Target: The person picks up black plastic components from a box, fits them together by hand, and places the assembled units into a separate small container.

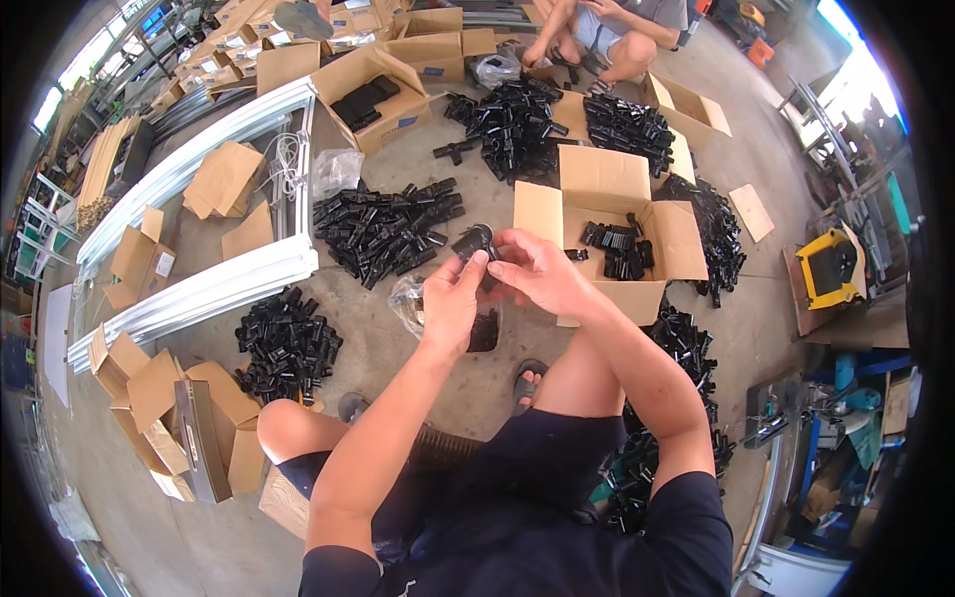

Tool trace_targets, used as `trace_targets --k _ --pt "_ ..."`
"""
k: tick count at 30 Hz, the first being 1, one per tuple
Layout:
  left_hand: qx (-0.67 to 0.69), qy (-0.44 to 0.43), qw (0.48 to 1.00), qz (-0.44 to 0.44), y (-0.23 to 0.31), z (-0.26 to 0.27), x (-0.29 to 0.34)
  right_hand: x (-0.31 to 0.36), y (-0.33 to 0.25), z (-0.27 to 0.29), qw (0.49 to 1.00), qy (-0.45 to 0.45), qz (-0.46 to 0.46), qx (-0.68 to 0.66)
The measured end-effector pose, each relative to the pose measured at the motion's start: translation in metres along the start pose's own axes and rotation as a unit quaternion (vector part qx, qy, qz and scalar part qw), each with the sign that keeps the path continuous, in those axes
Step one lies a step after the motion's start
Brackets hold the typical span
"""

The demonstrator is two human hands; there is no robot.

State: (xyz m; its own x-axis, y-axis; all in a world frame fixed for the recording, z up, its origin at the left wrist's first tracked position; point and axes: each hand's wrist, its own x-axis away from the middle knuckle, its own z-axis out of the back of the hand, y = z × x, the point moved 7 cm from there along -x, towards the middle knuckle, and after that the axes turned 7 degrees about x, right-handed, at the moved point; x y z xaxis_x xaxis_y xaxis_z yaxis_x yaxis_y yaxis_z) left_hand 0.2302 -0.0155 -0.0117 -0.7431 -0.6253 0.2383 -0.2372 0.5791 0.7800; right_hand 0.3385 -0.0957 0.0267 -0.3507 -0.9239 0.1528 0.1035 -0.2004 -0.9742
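Observation:
My left hand [453, 298] and my right hand [540, 271] meet in front of me, both closed on a black fitting [472, 242] that looks like plastic. The thumbs press together at its near end, and the fingers hide its lower part. Just beneath the hands, a small tub [483, 348] with dark small pieces sits on the floor beside a clear plastic bag [404, 302]. Beyond my right hand stands an open carton [582, 181] with black fittings [619, 244] inside. A heap of similar black fittings [383, 227] lies to the left of my hands.
More black heaps [288, 343] [517, 119] lie around me. A carton [398, 109] stands far left, near white metal profiles [209, 279]. Torn cartons [159, 398] lie at the left. Another person [607, 40] crouches at the far side. A yellow tool [831, 269] is at the right.

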Motion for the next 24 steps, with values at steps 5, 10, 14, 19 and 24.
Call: trace_targets --k 5,10,14,19,24 --pt "0.017 0.022 0.998 0.053 -0.020 0.017 -0.002 0.001 0.032 0.017 0.991 -0.009 -0.084 -0.100" --pt "0.115 0.033 0.991 0.063 -0.030 0.050 0.010 0.003 0.087 0.090 0.987 0.093 -0.122 -0.036" --pt "0.086 -0.002 0.995 0.043 0.008 0.059 0.029 0.041 0.124 0.191 0.904 0.302 -0.104 0.283" --pt "0.014 0.069 0.997 -0.024 0.072 0.115 0.058 0.030 0.078 0.154 0.954 0.252 -0.026 0.161" --pt "-0.003 0.131 0.991 -0.020 0.080 0.133 0.080 0.007 -0.023 -0.009 0.981 0.071 0.070 0.166"
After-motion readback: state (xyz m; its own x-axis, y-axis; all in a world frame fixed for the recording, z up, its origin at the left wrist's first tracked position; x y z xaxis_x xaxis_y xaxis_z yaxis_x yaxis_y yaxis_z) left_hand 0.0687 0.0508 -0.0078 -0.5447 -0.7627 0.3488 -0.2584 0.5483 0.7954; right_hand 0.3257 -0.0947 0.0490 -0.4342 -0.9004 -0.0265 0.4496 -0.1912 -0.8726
